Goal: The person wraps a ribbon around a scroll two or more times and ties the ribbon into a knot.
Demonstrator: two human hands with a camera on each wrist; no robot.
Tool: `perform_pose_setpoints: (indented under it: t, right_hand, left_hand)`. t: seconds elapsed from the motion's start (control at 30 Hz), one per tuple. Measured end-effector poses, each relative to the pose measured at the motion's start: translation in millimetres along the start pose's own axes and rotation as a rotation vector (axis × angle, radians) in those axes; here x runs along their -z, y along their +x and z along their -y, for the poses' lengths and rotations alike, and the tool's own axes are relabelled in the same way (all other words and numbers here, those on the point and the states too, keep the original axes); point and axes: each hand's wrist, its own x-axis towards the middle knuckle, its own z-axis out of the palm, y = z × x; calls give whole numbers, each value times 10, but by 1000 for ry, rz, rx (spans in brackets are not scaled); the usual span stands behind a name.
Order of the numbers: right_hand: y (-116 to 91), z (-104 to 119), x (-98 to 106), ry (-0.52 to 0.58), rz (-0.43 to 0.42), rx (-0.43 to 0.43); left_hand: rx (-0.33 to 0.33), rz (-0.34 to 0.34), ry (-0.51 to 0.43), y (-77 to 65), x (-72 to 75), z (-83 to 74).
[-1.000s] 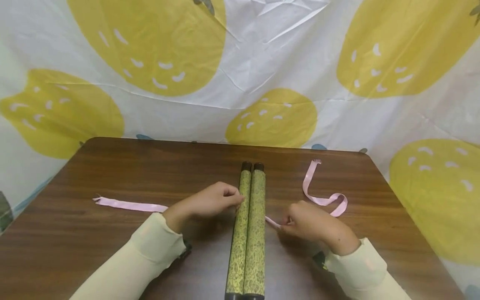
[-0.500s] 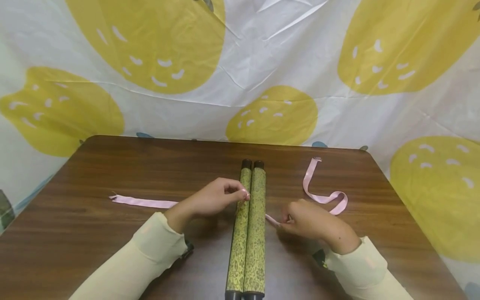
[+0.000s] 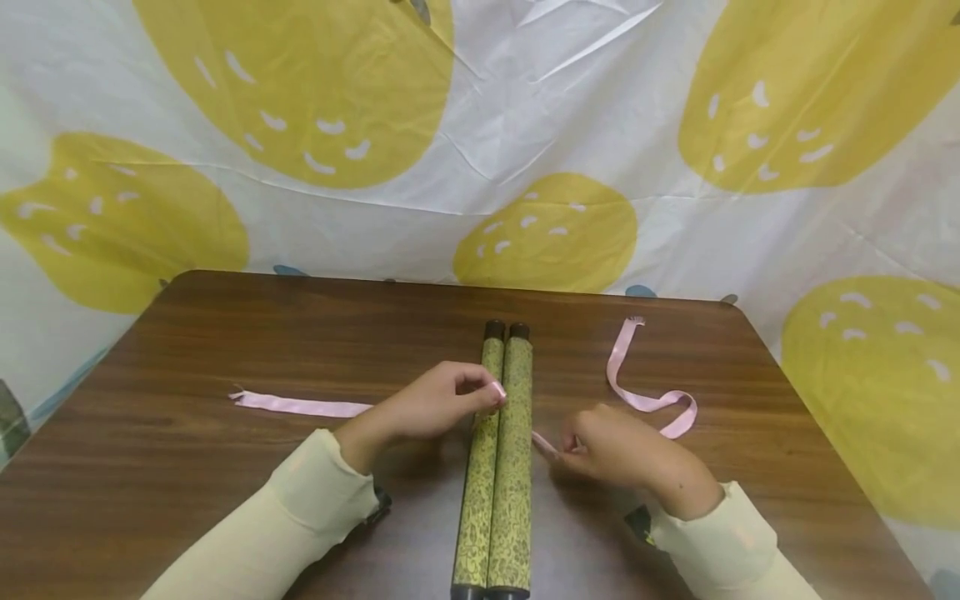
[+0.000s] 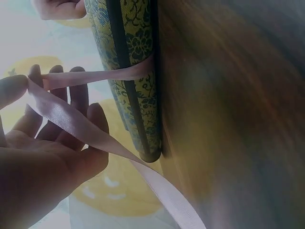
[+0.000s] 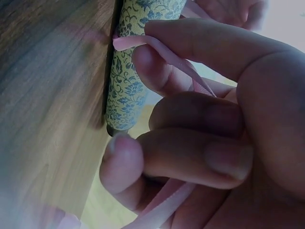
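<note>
Two rolled scrolls (image 3: 513, 467), covered in yellow-green floral brocade with dark end knobs, lie side by side, pointing away from me. A pink ribbon (image 4: 116, 75) runs round the scrolls' left side in the left wrist view. My left hand (image 3: 431, 400) pinches it between thumb and index finger, just above the scrolls. Close to the scrolls' right side, my right hand (image 3: 626, 450) holds the ribbon (image 5: 167, 53) between thumb and index finger, the other fingers curled. The stretch under the scrolls is hidden.
One ribbon tail (image 3: 300, 406) lies fairly straight on the left of the brown wooden table (image 3: 337, 325). The other tail (image 3: 648, 402) curves on the right side. Behind the table hangs a white cloth (image 3: 360, 229) with yellow lemon prints.
My left hand has shifted slightly right over the scrolls with the ribbon pinched. The left tail has slid right along the table. My right hand has hardly moved.
</note>
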Motion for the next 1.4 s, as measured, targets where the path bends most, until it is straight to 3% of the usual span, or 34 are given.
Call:
perform_pose_setpoints:
  t: [0.43,0.97,1.4]
  right_hand:
    - [-7,74,-12,13,-15,18]
    - [-28,114,6,-56,-49,55]
    - [-45,161,63,-41,-64,44]
  left_hand:
    - [-4,16,1,-6,-25,3]
    - [-75,19,-29,4,-59,24]
    - [-54,-44,37,-15,-91,-12]
